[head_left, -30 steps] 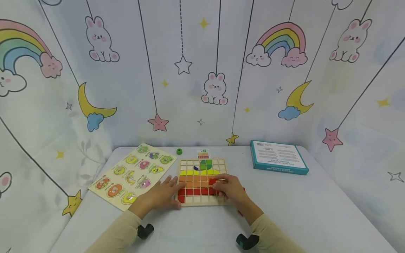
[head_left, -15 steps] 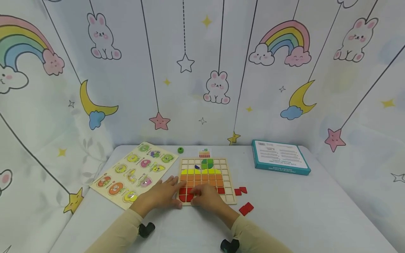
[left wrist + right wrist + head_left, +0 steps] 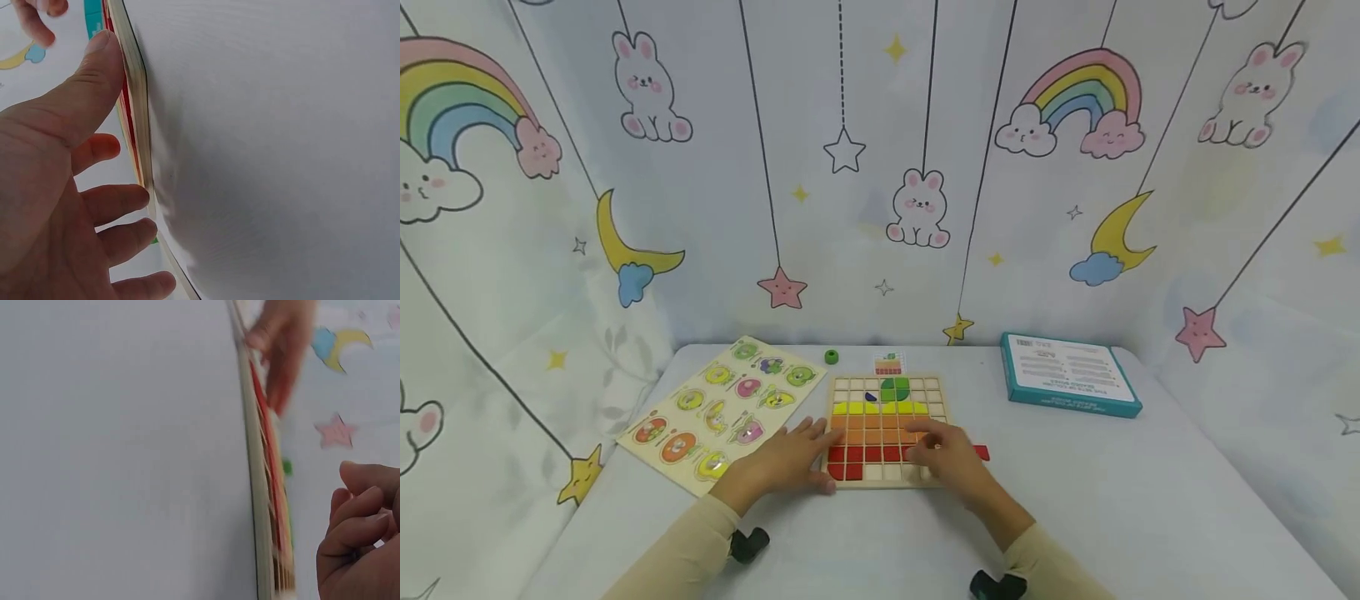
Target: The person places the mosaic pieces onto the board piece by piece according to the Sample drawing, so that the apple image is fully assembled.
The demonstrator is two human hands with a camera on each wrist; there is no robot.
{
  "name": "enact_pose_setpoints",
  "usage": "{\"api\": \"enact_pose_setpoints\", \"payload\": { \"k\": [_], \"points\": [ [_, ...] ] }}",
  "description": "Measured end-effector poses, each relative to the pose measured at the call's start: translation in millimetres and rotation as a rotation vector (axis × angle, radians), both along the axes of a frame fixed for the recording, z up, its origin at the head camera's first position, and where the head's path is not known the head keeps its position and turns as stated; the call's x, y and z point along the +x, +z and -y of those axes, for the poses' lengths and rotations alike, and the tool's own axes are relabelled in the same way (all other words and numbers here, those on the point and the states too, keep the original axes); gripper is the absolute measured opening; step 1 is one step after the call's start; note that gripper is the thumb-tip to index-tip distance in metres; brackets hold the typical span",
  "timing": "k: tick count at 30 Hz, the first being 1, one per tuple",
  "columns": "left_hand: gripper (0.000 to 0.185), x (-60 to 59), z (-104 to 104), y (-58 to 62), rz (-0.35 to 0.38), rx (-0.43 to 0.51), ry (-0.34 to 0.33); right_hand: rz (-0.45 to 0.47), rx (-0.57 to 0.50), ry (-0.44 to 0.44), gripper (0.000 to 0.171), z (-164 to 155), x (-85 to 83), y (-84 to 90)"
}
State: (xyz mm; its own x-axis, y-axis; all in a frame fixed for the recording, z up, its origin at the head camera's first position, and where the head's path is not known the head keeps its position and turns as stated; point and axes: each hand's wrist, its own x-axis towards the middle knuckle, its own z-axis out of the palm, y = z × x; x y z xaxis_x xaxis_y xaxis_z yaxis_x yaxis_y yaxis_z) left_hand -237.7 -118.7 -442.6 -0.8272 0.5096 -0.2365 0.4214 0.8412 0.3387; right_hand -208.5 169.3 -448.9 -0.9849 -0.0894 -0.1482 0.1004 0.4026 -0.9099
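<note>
A wooden grid board (image 3: pixel 880 473) lies in front of me in the head view, filled in part with rows of coloured tiles. Orange tiles (image 3: pixel 872 436) sit above a row of red tiles (image 3: pixel 872 454), and two red tiles (image 3: pixel 844 472) fill the front left corner. My left hand (image 3: pixel 786 460) rests at the board's left edge with fingers spread, its thumb by the front edge (image 3: pixel 140 119). Over the board's right side is my right hand (image 3: pixel 957 465), fingers loosely bent, holding nothing visible. Beyond it, loose red tiles (image 3: pixel 982 452) show, partly hidden by that hand.
A fruit picture board (image 3: pixel 700 433) lies to the left, partly behind my left forearm. At the back are a green bead (image 3: pixel 831 357) and a small pattern card (image 3: pixel 890 364). A teal box (image 3: pixel 1071 375) lies at the back right. A patterned curtain (image 3: pixel 865 250) hangs behind the table.
My right hand carried a red tile to the front row, beside the corner tile, let go of it and moved back right. My left hand has stayed at the board's left edge.
</note>
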Motion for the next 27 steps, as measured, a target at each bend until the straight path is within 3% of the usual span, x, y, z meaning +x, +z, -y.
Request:
{"api": "enact_pose_setpoints", "payload": {
  "k": [6,11,17,27],
  "points": [
    [0.085,1.6,1.4,-2.6,0.008,0.006,0.004,0.112,-0.182,-0.196,0.049,-82.6,9.0,-0.2],
    [0.086,0.3,0.6,-0.6,0.003,0.015,-0.009,0.199,-0.195,-0.273,0.049,-125.1,22.5,-7.5],
    [0.087,-0.6,-0.4,1.0,0.013,0.015,-0.005,0.28,-0.111,-0.217,0.047,-132.8,37.9,-11.2],
    [0.091,-1.1,-2.4,-1.1,0.024,0.024,0.002,0.216,0.227,-0.056,0.039,-118.5,37.3,-10.3]
  ]
}}
